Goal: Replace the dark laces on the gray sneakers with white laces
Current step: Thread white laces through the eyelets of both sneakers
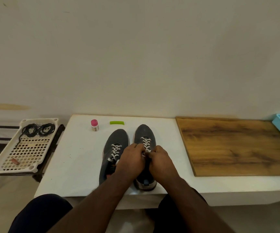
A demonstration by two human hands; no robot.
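Sneakers side by side on white table (78, 157), toes away: left sneaker (115, 148) free, right sneaker (145, 137) under both hands. Left hand (130, 159), right hand (160, 159) together, pinching white lace (146, 144) ends. Dark laces (38, 130) coiled in tray (3, 167), well left.

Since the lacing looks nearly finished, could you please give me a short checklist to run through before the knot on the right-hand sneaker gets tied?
1. White lace crossed through the left gray sneaker: ok.
2. White lace crossed through the right gray sneaker: ok.
3. Both lace ends held, left hand and right hand pinching at the top eyelets: ok, though the ends themselves are hidden.
4. Left sneaker's knot tied: cannot tell, forearm covers it.
5. Coiled black laces set aside in the white perforated plastic tray: ok.
6. Both sneakers flat on the white table: ok.
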